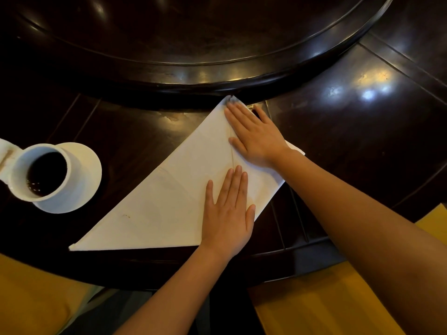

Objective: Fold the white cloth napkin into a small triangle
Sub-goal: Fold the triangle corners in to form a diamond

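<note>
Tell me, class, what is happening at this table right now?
A person is folding a white cloth napkin on a dark wooden table. Both hands lie flat on it: the left hand near its lower edge, the right hand pressing a folded flap by the top corner. A cup of dark drink stands to the left, apart from the napkin.

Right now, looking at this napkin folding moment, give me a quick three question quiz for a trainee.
1. True or false: both hands lie flat on the napkin.
2. Which hand is nearer the napkin's far tip: A the left hand, B the right hand?
3. Fill in: the cup of dark liquid stands on a white ____.

Key: 1 true. 2 B. 3 saucer.
</note>
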{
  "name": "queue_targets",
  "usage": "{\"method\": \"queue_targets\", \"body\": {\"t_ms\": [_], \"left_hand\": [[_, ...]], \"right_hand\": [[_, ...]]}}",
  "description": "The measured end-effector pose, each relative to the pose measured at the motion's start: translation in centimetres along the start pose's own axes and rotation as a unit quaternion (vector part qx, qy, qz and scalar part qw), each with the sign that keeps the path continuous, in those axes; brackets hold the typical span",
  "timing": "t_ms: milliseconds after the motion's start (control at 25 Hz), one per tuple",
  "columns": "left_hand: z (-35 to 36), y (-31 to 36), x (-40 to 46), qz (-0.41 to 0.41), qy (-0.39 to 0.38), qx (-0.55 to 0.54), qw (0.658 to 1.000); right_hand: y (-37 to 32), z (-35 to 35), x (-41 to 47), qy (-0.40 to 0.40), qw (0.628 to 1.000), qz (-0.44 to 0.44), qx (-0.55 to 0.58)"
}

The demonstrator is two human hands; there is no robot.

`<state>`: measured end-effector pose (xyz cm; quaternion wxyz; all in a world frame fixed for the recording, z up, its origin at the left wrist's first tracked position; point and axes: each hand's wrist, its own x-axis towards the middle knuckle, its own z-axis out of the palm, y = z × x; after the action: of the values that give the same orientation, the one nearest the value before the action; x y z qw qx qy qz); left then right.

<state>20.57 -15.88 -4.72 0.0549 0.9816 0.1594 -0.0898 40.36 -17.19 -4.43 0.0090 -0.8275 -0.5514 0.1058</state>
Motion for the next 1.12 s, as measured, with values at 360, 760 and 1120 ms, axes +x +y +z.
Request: {"method": "queue_targets", "body": {"t_ms": [360, 760, 1120], "left_hand": [[-0.2, -2.1, -2.8, 0.063, 0.003, -0.025, 0.998], [0.0, -2.2, -2.6, 0.072, 0.01, -0.016, 0.997], [0.2, -2.6, -2.9, 0.085, 0.007, -0.022, 0.996]], "right_hand": [[-0.9, -0.9, -2.0, 0.032, 0.999, 0.012, -0.01], [-2.3, 2.5, -12.0, -0.022, 0.996, -0.089, -0.019], [5.4, -0.5, -7.2, -0.061, 0.992, -0.093, -0.063]]}}
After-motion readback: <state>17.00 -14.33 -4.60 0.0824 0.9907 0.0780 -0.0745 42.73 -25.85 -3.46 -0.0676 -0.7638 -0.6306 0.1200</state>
